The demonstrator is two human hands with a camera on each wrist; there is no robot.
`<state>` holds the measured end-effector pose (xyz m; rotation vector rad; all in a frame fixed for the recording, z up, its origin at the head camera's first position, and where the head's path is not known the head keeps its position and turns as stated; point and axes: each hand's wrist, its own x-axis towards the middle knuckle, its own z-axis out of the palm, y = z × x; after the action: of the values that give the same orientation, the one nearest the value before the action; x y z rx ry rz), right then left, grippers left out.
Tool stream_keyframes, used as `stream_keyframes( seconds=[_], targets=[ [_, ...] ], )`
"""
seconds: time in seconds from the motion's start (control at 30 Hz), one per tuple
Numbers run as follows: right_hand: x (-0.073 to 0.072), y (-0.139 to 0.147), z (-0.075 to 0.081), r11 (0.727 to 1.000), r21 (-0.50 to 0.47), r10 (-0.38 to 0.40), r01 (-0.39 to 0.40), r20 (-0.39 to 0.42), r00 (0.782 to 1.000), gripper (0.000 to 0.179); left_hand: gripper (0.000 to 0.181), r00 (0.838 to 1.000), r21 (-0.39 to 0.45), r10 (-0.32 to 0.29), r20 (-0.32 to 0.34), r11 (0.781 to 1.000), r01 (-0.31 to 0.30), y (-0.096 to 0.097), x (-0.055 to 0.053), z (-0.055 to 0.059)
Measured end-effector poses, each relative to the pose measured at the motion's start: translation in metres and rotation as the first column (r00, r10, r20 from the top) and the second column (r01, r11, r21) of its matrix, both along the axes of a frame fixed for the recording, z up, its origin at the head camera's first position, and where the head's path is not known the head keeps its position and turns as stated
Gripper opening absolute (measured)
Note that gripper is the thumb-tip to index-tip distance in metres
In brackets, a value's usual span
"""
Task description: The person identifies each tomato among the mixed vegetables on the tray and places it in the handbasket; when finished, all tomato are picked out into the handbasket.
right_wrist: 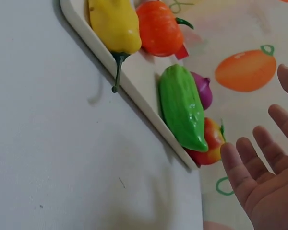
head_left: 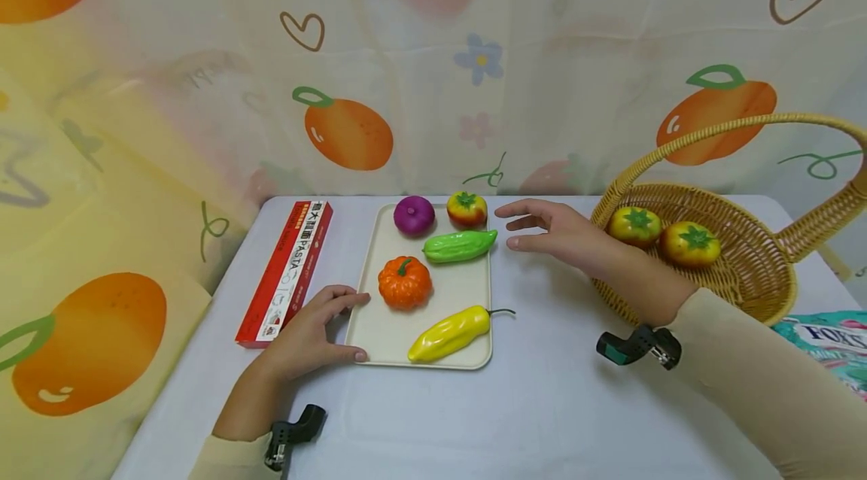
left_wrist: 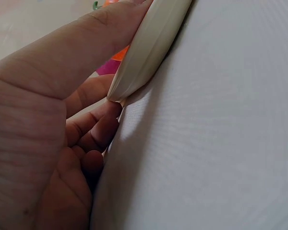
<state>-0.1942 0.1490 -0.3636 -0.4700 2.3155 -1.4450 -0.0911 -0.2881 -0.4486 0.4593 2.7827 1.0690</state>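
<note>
A cream tray (head_left: 369, 326) lies on the table, its front left corner held between the thumb and fingers of my left hand (head_left: 305, 333). In the left wrist view the tray's rim (left_wrist: 151, 48) runs past the thumb. On the tray are a purple onion (head_left: 414, 216), a red-yellow tomato (head_left: 466, 209), a green bitter melon (head_left: 460, 246), an orange pumpkin (head_left: 404, 283) and a yellow pepper (head_left: 450, 333). My right hand (head_left: 562, 233) hovers just right of the tray, fingers spread and holding nothing, nearest the tomato and bitter melon.
A wicker basket (head_left: 752, 269) with a tall handle stands on the right, with two red-yellow tomatoes (head_left: 689, 244) inside. Left of the tray lies a long red pasta box (head_left: 284, 273). A green FOX'S packet (head_left: 829, 344) sits at the right edge. A printed curtain hangs behind the table.
</note>
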Motion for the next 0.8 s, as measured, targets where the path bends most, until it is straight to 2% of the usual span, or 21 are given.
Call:
stream_keyframes(
  seconds=[0.23, 0.47, 0.8],
  targets=[
    [-0.007, -0.008, -0.011, 0.994, -0.103, -0.029, 0.029, -0.003, 1.000, 0.052, 0.086, 1.000, 0.009, -0.014, 0.009, 1.000, 0.014, -0.001, -0.002, -0.001],
    [-0.018, -0.015, -0.017, 0.992, -0.109, -0.072, 0.071, -0.012, 0.997, 0.055, 0.086, 1.000, 0.019, -0.021, -0.006, 1.000, 0.021, -0.001, -0.002, -0.001],
    [-0.033, -0.039, -0.029, 0.975, -0.140, -0.171, 0.170, 0.003, 0.985, 0.060, 0.085, 1.000, 0.020, -0.010, 0.011, 1.000, 0.010, 0.000, -0.001, 0.000]
  ],
)
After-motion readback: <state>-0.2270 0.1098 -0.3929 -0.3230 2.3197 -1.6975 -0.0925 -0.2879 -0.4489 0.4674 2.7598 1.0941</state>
